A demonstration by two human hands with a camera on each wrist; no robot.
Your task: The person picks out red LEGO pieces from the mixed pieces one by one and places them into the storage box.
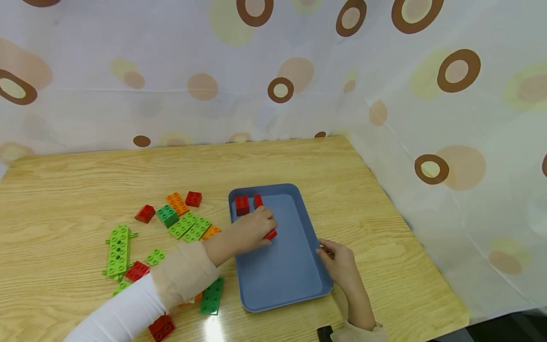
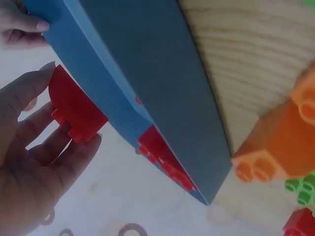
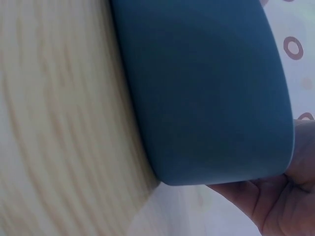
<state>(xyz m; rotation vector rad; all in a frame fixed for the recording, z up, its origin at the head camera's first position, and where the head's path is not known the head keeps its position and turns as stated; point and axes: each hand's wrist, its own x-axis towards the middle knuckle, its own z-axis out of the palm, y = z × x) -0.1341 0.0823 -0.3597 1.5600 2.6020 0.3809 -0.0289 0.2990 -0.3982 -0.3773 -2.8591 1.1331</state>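
A white sleeve (image 1: 124,304) is partly covering scattered red, orange and green plastic bricks (image 1: 118,251). The left hand (image 1: 252,230), its grip pinching a red, curve-sided plastic brick (image 2: 76,105) over a blue rectangular tray (image 1: 282,275), is hiding most of it from the head view. The right hand (image 1: 344,266) is touching the tray's right rim; whether its grip is pinching, I cannot tell. Wood-grain surface (image 1: 384,266) is leaving room toward its slanting right edge.

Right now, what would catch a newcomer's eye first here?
The blue tray on the wooden table stands out first, with the left hand holding a red brick over it and the right hand at its right edge. To the tray's left, scattered red, green and orange bricks draw the eye next.
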